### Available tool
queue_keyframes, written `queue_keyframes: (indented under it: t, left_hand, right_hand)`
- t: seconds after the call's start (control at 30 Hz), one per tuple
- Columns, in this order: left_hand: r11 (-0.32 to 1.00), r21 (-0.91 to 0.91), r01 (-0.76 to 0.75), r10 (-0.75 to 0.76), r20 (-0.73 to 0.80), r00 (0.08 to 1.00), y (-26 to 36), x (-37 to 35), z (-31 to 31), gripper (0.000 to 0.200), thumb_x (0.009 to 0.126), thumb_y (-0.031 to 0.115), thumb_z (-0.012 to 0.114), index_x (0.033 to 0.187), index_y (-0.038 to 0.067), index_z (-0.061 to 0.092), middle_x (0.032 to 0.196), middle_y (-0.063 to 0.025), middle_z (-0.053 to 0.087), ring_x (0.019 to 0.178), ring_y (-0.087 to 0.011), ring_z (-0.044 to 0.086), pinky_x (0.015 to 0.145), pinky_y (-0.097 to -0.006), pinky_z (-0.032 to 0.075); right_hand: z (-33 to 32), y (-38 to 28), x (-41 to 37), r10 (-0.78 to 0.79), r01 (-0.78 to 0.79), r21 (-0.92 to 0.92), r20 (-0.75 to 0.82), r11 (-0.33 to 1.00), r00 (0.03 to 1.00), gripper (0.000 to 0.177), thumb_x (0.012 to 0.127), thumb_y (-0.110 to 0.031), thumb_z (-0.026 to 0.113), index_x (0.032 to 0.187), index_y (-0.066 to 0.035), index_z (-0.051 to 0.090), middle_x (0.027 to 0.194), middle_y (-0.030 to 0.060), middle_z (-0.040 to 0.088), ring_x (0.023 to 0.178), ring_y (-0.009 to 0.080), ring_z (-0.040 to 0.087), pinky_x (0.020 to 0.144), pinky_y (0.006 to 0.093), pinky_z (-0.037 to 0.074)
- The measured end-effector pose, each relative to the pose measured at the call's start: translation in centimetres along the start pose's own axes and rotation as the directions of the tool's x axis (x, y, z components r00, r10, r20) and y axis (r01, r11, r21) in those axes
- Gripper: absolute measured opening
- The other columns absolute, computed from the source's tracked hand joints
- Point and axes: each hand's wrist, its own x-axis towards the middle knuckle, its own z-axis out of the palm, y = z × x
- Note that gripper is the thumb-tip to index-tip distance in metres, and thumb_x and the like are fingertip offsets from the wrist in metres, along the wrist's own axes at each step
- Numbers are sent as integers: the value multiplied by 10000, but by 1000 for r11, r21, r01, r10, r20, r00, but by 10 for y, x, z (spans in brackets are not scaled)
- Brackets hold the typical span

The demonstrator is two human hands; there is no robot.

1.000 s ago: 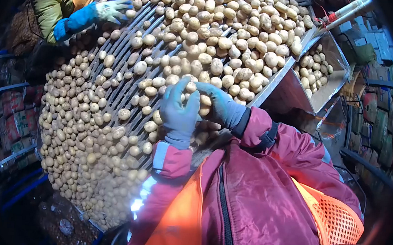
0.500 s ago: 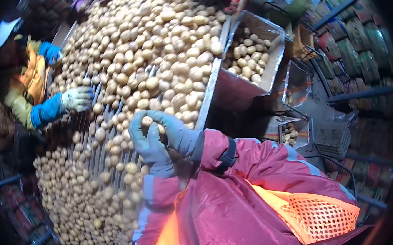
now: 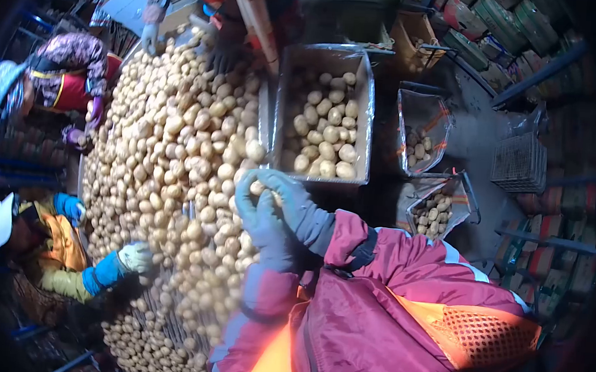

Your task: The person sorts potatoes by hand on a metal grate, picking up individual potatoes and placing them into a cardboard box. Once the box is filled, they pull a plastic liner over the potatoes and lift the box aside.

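My left hand (image 3: 262,226) and my right hand (image 3: 295,201), both in grey-blue gloves, are close together at the near edge of a potato heap. Their fingers curl round a potato (image 3: 258,187), part of which shows between them. A second pale patch beside it looks like another potato, mostly covered by the gloves. Just beyond my hands lies the heap of loose potatoes (image 3: 177,136), spread over a surface with bars. A box lined with plastic film (image 3: 367,122) stands right beyond my hands, with several large potatoes inside.
Co-workers' gloved hands, one pale-gloved (image 3: 135,257) and one purple-gloved (image 3: 77,136), are along the heap's left side. Another person stands at its far end. To the right are two lined bins (image 3: 410,167) with potatoes, a wire crate (image 3: 519,162) and stacked sacks (image 3: 523,25).
The view has turned towards the right and the far end, bringing more co-workers and the box into fuller view. My hands stay together round the potato, now nearer the box.
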Motion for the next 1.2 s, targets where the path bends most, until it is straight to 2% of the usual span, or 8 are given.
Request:
queue_keyframes:
  t: [0.17,0.27,0.67,0.77,0.8,0.83,0.97,1.2]
  left_hand:
    - [964,-5,-267,256,296,920,35,33,116,427,928,55,515,1345,-30,551,1347,-134,575,1264,-224,535,1113,-363,401]
    - [955,-86,-284,295,362,884,39,52,174,462,907,20,537,1367,-32,542,1374,-134,566,1279,-221,532,1123,-352,394]
    - [995,-8,100,-85,469,879,-59,22,236,444,923,64,532,1365,43,566,1095,-49,607,866,-102,559,775,-244,473]
    - [924,-21,-383,321,589,742,-22,87,296,375,956,139,532,1316,50,593,1003,-71,630,809,-136,571,723,-272,480]
    - [867,-55,-495,428,589,685,-18,124,325,385,972,219,536,1313,53,601,960,-96,642,781,-179,587,701,-319,489]
    - [995,82,58,-97,618,780,10,151,342,449,954,293,571,1331,51,602,1025,-122,651,851,-218,602,767,-363,495]
    - [964,265,-23,-116,495,861,20,186,308,705,902,373,649,1513,72,468,1448,-161,548,1302,-272,532,1080,-353,417]
    - [955,140,263,-291,625,724,-56,145,183,403,964,185,653,1330,15,645,1201,-67,677,1016,-115,613,909,-254,488]
  right_hand:
    - [-8,-150,5,-475,456,-345,34,820,879,255,1048,-146,515,1211,-19,664,1121,22,663,1035,93,614,904,237,504]
    - [-13,-216,12,-397,394,-66,-50,917,916,277,1048,-187,540,1252,-37,652,1147,10,659,1042,88,615,925,239,499]
    - [-141,-202,18,-238,227,-75,-404,971,884,333,1035,-369,564,1238,-121,653,1036,-7,617,941,90,590,795,235,479]
    - [-113,-282,53,-458,469,39,-155,882,875,317,1039,-376,562,1155,-99,662,1028,32,671,972,141,642,868,288,521]
    - [-141,-314,99,-239,243,270,-49,932,970,320,1029,-401,573,1125,-110,664,983,10,687,914,154,656,813,294,528]
    - [-113,-354,101,-321,339,13,-283,941,904,293,1020,-412,587,1118,-148,667,968,-5,684,891,153,652,778,300,529]
    - [-146,-395,126,-444,365,-252,-501,896,743,402,953,-471,670,1234,-184,653,1216,28,658,1071,170,620,912,395,492]
    - [-200,-270,104,-71,49,-70,-361,996,930,435,1032,-383,538,1323,-69,617,1244,110,687,1073,268,677,966,418,543]
